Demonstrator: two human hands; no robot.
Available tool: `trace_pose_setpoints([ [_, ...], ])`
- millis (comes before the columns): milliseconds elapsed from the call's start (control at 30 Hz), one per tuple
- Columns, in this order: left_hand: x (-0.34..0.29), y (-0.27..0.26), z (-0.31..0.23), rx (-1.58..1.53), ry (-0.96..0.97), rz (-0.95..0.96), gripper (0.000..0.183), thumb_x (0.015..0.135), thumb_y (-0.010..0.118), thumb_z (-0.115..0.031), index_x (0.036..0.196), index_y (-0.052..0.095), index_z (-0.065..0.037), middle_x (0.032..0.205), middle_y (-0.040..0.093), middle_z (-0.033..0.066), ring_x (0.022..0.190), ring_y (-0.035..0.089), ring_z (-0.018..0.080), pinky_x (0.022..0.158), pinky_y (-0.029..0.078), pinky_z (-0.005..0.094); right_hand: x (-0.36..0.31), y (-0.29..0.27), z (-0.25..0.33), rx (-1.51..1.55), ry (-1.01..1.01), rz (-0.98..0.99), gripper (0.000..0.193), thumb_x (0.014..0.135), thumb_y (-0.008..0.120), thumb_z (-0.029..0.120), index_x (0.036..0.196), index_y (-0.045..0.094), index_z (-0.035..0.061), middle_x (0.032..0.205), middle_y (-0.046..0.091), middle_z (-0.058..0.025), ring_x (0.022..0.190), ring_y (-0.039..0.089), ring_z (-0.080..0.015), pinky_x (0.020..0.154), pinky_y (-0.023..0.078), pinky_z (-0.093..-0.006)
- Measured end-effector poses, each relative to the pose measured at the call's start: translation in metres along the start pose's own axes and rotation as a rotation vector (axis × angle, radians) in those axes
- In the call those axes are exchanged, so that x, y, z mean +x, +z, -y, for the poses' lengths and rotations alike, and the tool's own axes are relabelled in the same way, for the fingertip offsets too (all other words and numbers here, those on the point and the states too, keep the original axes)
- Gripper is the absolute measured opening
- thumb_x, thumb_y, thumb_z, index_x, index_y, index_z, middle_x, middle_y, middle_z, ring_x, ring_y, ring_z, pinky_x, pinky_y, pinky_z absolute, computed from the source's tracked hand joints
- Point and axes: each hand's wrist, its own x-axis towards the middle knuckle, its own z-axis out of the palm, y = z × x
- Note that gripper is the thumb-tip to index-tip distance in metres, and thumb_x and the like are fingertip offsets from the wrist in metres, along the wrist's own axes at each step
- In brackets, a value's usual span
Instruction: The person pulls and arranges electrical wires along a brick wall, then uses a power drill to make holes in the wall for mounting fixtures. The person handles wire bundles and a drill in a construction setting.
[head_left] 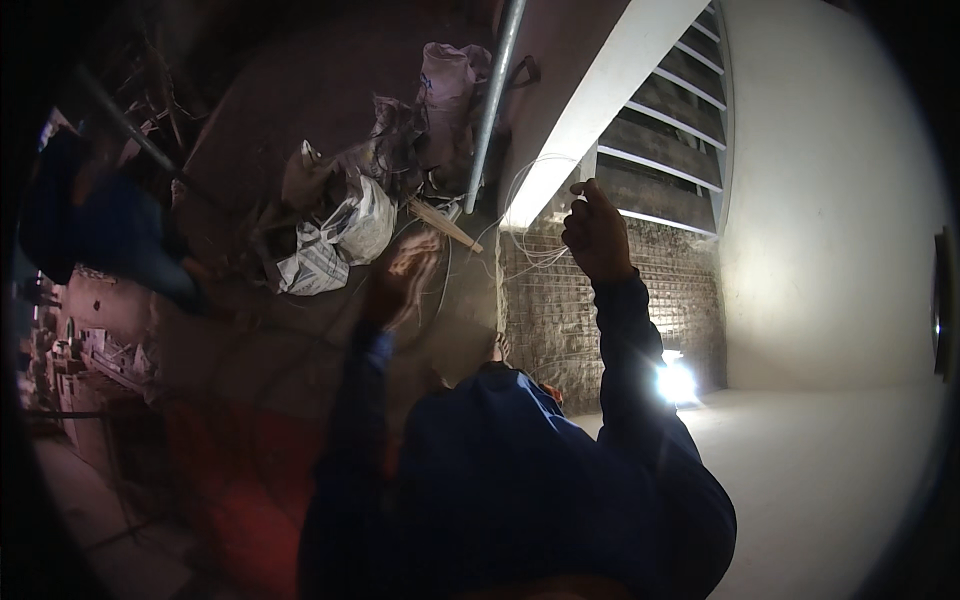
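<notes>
My right hand [597, 232] is raised near the middle, with its fingers curled and the thumb and forefinger close together. Loops of thin pale wire [540, 255] run beside its fingers; whether they pass into the grip I cannot tell. To the left, my left hand [405, 272] is held with fingers stretched out, palm partly lit and slightly blurred. It seems to hold nothing. Just beyond its fingertips is a flat wooden strip [447, 223]. Both forearms wear dark blue sleeves.
A metal pole [495, 105] slants down ahead. Crumpled sacks [365, 220] lie to the left. On the right are a slatted opening [670, 130], a rough gridded surface [560, 310], a pale wall [820, 190] and a bright lamp [676, 382]. Another person in dark blue [120, 230] is at far left.
</notes>
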Motion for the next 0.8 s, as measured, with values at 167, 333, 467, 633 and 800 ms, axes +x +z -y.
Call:
trace_pose_setpoints([
  [167, 0.040, 0.131, 0.013, 0.086, 0.144, -0.093, 0.053, 0.093, 0.055, -0.006, 0.141, 0.038, 0.004, 0.139, 0.049, 0.0250, 0.130, 0.050, 0.0298, 0.111, 0.039, 0.0404, 0.003, 0.016, 0.022, -0.248, -0.165, 0.008, 0.025, 0.105, 0.040, 0.027, 0.113, 0.051, 0.0066, 0.063, 0.032, 0.0048, 0.051, 0.034, -0.0057, 0.046, 0.031, -0.0224],
  [333, 0.028, 0.153, 0.014, -0.118, -0.301, 0.184, 0.035, 0.097, 0.056, -0.014, 0.129, 0.051, 0.000, 0.104, 0.066, 0.0160, 0.096, 0.066, 0.0233, 0.083, 0.053, 0.0363, 0.013, 0.019, 0.020, -0.100, -0.144, -0.028, 0.025, 0.107, 0.039, 0.029, 0.113, 0.050, 0.0080, 0.067, 0.035, 0.0045, 0.055, 0.036, -0.0064, 0.048, 0.032, -0.0216],
  [467, 0.021, 0.129, -0.035, 0.296, 0.429, 0.193, 0.024, 0.103, 0.051, -0.021, 0.114, 0.062, -0.002, 0.088, 0.066, 0.0097, 0.083, 0.066, 0.0164, 0.073, 0.054, 0.0309, 0.017, 0.019, 0.004, 0.137, 0.028, -0.065, 0.019, 0.104, 0.046, 0.025, 0.106, 0.053, 0.0077, 0.072, 0.044, 0.0043, 0.057, 0.041, -0.0066, 0.049, 0.034, -0.0225],
  [633, 0.076, -0.030, -0.064, 0.510, 0.211, -0.222, 0.016, 0.091, 0.059, -0.008, 0.106, 0.059, -0.003, 0.104, 0.063, 0.0113, 0.092, 0.063, 0.0246, 0.086, 0.049, 0.0350, 0.007, -0.007, -0.027, -0.253, 0.363, 0.391, 0.020, 0.103, 0.051, 0.028, 0.099, 0.057, 0.0098, 0.068, 0.042, 0.0065, 0.055, 0.041, -0.0068, 0.049, 0.034, -0.0233],
  [800, 0.003, -0.240, 0.012, 1.301, -0.271, -0.443, 0.031, 0.098, 0.054, -0.025, 0.115, 0.062, -0.001, 0.112, 0.065, 0.0173, 0.108, 0.060, 0.0305, 0.093, 0.047, 0.0404, 0.029, -0.041, -0.042, -0.330, -0.050, 0.137, 0.028, 0.109, 0.034, 0.034, 0.104, 0.052, 0.0131, 0.059, 0.034, 0.0063, 0.048, 0.032, -0.0102, 0.047, 0.031, -0.0256],
])
